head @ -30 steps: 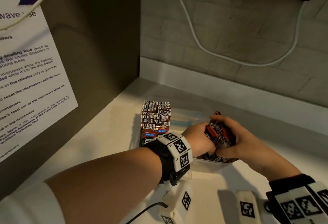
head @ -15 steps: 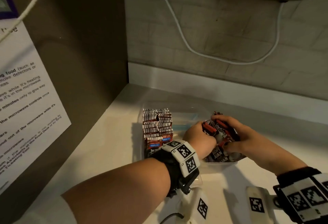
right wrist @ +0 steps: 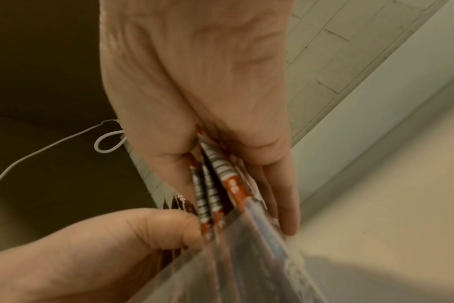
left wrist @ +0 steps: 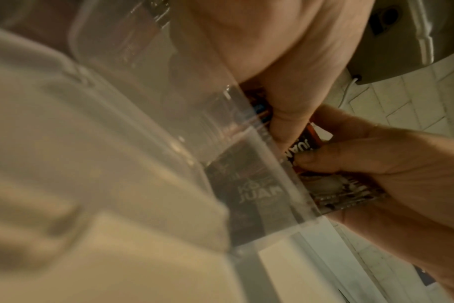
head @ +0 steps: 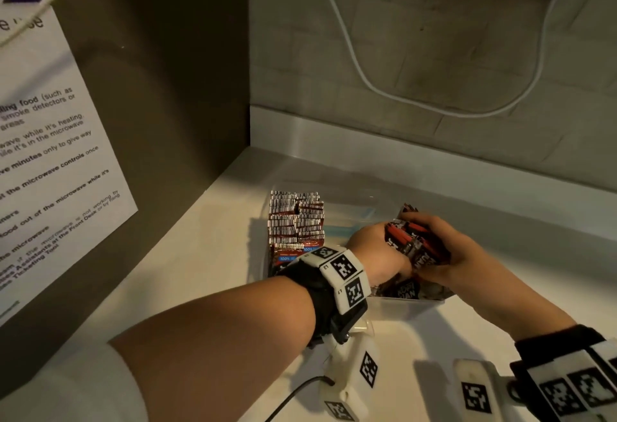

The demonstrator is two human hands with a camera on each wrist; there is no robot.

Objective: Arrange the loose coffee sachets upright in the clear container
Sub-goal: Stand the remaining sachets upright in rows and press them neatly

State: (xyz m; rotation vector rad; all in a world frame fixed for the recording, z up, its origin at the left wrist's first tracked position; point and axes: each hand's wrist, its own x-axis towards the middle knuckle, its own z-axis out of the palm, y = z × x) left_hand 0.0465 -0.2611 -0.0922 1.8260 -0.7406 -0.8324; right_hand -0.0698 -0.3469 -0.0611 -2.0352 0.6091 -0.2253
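Loose sachet bundle (head: pixel 412 243) sits btwn both hands, over the right half of the clear container (head: pixel 409 306). Left hand (head: pixel 375 251) grips it from the left w/ curled fingers; right hand (head: pixel 449 253) wraps it from the right & far side, fingers curled over the top. Sachets: thin, flat, glossy foil, red/black w/ white print, edges crimped. More lie flat under the bundle. Upright sachet rows (head: pixel 295 218) packed tight at container's left end, well apart from the hands. Container is smooth transparent plastic, rectangular, on a pale matte desk (head: pixel 187 254).
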